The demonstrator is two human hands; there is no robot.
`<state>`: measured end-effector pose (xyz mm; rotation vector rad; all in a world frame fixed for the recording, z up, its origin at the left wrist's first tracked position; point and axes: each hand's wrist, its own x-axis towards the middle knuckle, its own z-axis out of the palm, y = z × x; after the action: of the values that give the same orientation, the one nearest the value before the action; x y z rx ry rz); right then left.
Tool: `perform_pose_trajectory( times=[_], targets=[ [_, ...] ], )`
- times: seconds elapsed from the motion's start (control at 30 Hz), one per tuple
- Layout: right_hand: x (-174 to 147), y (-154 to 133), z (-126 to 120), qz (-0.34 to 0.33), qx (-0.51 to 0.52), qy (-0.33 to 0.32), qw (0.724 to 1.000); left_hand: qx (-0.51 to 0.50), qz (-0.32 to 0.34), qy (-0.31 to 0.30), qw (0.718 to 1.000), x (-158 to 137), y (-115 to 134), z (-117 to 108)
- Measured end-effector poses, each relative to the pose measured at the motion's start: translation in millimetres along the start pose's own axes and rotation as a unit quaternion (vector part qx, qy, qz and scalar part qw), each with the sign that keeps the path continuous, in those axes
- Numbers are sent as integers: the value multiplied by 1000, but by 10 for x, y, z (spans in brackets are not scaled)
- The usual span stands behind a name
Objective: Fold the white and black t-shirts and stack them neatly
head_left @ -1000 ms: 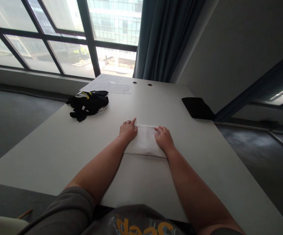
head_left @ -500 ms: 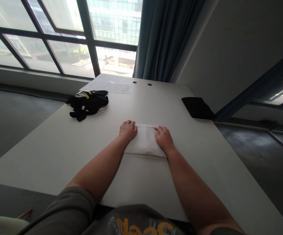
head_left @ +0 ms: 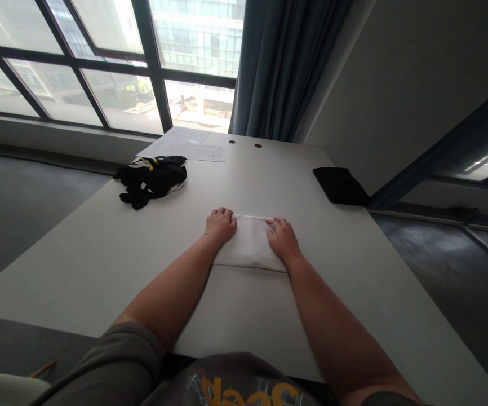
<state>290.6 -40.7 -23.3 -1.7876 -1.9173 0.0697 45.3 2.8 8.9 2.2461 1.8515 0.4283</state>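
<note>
On the near middle of a white table (head_left: 252,183), between two bare hands, a folded white cloth (head_left: 250,245) is laid flat. It is judged to be light and soft, limp rather than stiff, with little risk of slipping or breaking; its layers could be shifted or creased if only the top one were pulled. A hold is best taken at both side edges, near the far corners, with all layers gathered between thumb and fingers. A roughly rectangular shape is shown, smooth and plain, with a thin dark line of shadow along the near edge and slight wrinkling by the far one.

The left side is covered by the left hand (head_left: 221,224), its fingers bent and held close together; the right side is covered by the right hand (head_left: 283,238), its fingers slightly parted and rested on the fabric. Whether the cloth is pinched by either cannot be told.

Farther out, a crumpled black bundle (head_left: 155,183) and papers (head_left: 204,151) are seen to the left, and a flat black item (head_left: 341,187) to the right.
</note>
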Motion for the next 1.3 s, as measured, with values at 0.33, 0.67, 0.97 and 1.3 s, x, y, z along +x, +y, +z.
perform_pose_trajectory(
  times=[0.33,0.67,0.97,1.3],
  targets=[
    [28,64,15,5,5,6,1000,-8,-6,-4,1000,8,2,6],
    [64,220,-1,94,-59,-16,994,-6,-8,-10,1000,13,4,13],
    [96,331,-8,140,-70,-5,988,-3,-7,-13,1000,1,26,8],
    [74,195,-136,120,120,1,986,57,2,-7,998,-47,64,-252]
  ],
)
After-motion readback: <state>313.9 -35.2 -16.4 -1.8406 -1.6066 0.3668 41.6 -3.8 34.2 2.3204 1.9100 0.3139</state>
